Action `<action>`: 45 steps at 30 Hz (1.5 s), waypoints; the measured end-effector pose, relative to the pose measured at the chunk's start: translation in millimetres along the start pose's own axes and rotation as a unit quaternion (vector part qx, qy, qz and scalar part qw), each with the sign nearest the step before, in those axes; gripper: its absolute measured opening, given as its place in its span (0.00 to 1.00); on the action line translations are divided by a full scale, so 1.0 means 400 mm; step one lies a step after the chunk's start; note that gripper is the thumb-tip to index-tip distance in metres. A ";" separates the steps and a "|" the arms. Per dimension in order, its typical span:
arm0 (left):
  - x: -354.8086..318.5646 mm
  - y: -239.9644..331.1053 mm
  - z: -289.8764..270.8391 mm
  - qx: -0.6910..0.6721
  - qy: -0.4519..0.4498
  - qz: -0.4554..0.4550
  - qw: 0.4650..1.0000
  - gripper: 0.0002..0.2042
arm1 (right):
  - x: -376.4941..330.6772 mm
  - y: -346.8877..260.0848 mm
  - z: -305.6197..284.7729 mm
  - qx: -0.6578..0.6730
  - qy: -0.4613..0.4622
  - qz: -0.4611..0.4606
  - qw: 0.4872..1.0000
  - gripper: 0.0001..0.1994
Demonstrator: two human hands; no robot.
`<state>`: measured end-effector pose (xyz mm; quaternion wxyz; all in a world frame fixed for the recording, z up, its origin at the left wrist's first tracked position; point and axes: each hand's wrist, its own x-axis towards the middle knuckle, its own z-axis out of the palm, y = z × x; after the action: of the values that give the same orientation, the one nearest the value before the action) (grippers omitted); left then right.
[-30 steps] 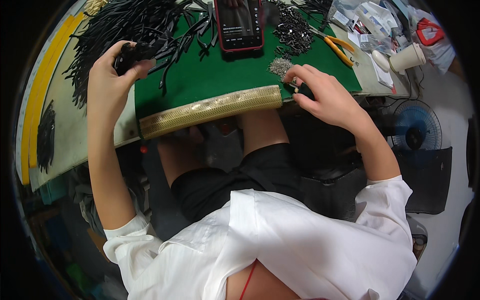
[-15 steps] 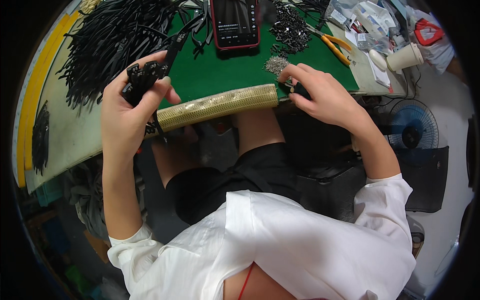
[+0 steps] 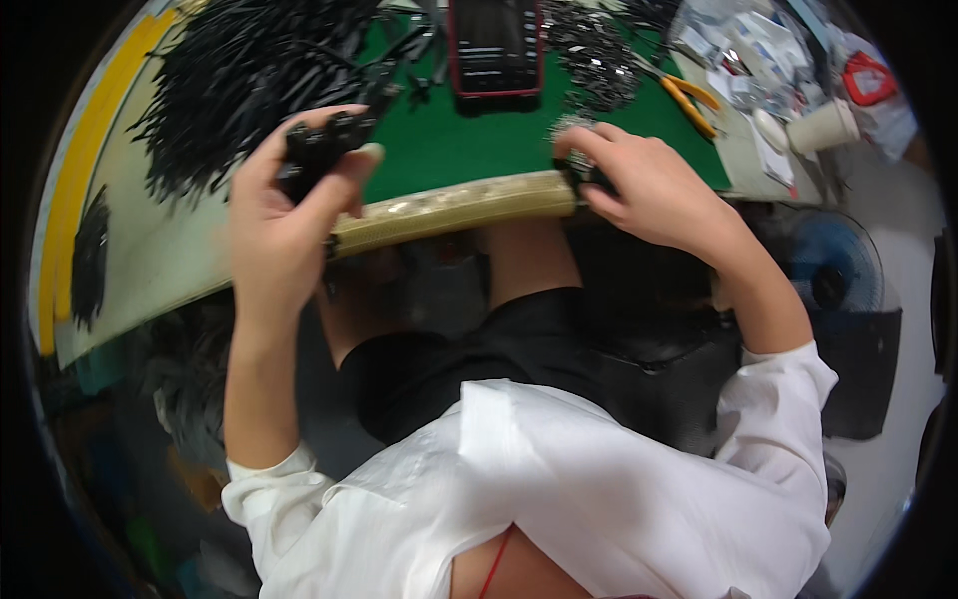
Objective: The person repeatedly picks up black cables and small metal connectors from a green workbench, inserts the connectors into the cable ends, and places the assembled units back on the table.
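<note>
My left hand (image 3: 279, 230) is closed round a bunch of black straps with small dark fittings (image 3: 324, 150), raised above the table's front edge. My right hand (image 3: 654, 190) is curled round a small black-handled tool (image 3: 595, 178), whose tip is blurred. It hovers by a little heap of small silver metal parts (image 3: 569, 125) on the green mat (image 3: 449, 145). Between my hands, a yellowish mesh-patterned tube (image 3: 449, 212) lies along the front edge. A large heap of black straps (image 3: 249, 90) spreads at the far left.
A phone in a red case (image 3: 496, 60) sits at the back middle. Right of it are shiny dark metal pieces (image 3: 597, 60), orange-handled pliers (image 3: 689, 105), plastic bags (image 3: 743, 45) and a pale cup (image 3: 823, 127). Yellow strips (image 3: 95, 150) line the left edge. A fan (image 3: 833, 265) stands at right.
The whole view has shifted, with the table things now a little further right. My left hand has tilted slightly with the straps. My right hand is closer to the silver parts.
</note>
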<state>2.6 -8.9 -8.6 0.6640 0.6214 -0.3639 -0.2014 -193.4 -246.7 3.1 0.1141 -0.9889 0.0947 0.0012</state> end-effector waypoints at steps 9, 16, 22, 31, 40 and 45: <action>-0.028 0.007 0.039 0.224 0.019 0.224 0.948 0.12 | 0.014 -0.127 -0.036 0.498 -0.041 0.044 0.865 0.17; -0.036 0.002 0.072 0.286 0.040 0.241 0.926 0.17 | 0.016 -0.212 -0.011 0.729 -0.038 0.075 0.679 0.19; -0.029 0.013 0.071 -0.026 0.027 0.027 0.999 0.06 | 0.020 -0.210 -0.007 0.723 -0.026 0.061 0.688 0.19; -0.027 0.012 0.087 0.036 0.069 0.075 0.994 0.07 | 0.028 -0.227 -0.007 0.700 -0.011 0.061 0.711 0.20; -0.019 -0.008 0.059 0.142 0.069 0.149 0.976 0.08 | 0.040 -0.226 -0.003 0.682 -0.015 0.043 0.729 0.20; -0.015 0.011 0.065 0.167 0.037 0.165 0.971 0.08 | 0.045 -0.231 0.004 0.661 0.002 0.024 0.750 0.19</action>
<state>-21.2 -21.8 -6.5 0.5880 0.6618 -0.4651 -0.0021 -158.5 -161.4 21.9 0.7387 -0.6643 0.0963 -0.0612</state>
